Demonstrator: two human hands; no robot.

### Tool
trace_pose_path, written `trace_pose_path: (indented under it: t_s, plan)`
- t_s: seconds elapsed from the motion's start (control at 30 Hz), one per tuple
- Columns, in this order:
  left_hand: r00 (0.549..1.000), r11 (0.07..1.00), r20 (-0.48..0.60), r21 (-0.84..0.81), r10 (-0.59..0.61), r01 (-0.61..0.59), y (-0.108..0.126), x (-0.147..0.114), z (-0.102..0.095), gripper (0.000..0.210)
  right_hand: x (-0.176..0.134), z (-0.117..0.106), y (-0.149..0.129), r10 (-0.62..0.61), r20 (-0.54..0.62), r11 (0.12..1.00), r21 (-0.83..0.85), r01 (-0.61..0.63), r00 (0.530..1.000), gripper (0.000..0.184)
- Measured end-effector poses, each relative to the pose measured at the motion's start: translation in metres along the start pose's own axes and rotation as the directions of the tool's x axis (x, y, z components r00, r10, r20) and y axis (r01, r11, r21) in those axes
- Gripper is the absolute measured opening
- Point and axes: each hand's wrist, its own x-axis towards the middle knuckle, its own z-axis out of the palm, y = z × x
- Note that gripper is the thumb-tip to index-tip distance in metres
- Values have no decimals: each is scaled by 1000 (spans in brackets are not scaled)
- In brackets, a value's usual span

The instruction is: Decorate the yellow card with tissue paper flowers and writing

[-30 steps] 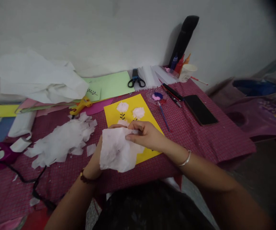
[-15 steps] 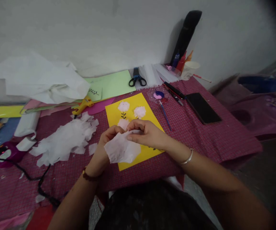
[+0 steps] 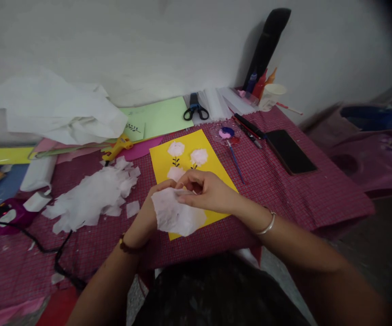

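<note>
A crinkled white tissue paper piece (image 3: 177, 215) is pinched between both hands. My left hand (image 3: 151, 203) grips its far left edge, with most fingers hidden behind the paper. My right hand (image 3: 207, 190) holds its top edge between thumb and curled fingers. Beneath lies a yellow sheet (image 3: 212, 181), partly covered by my hands. Pale pink paper flowers, including one at the top (image 3: 176, 148) and one on the right (image 3: 199, 156), lie on it with dark drawn stems and leaves.
Left are a heap of white tissue pieces (image 3: 94, 194), a yellow glue gun (image 3: 118, 147) and a black cable (image 3: 42, 246). Behind lie scissors (image 3: 195, 108) and green paper (image 3: 162, 115). Right are a paint palette (image 3: 226, 132), a brush (image 3: 235, 162), a phone (image 3: 290, 151) and a cup (image 3: 272, 96).
The tissue piece has turned and shifted slightly right and down in my hands. My left hand has moved a little right. The whole view has shifted slightly.
</note>
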Motion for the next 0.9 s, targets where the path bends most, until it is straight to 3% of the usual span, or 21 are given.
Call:
trace_pose_path:
  t_s: [0.17,0.3,0.43,0.7,0.9]
  plan:
    - [999,999,-15,-6,34,-34,2,-5,8,21,-1,3,0,-90,-50,993,-87,86,995,7]
    - [994,993,5,-51,105,-105,13,-12,11,21,-1,3,-1,-57,-100,992,-118,45,993,8]
    - [996,996,-58,-52,75,-78,19,-16,11,21,-1,1,-1,2,-116,996,-89,-12,993,7]
    - [983,994,-155,-29,96,-101,13,-10,-1,20,-1,-4,-1,50,-135,997,-50,-57,990,9]
    - [990,995,-115,-48,82,-88,13,-10,-1,21,-1,-4,0,-18,-7,991,-131,17,1000,17]
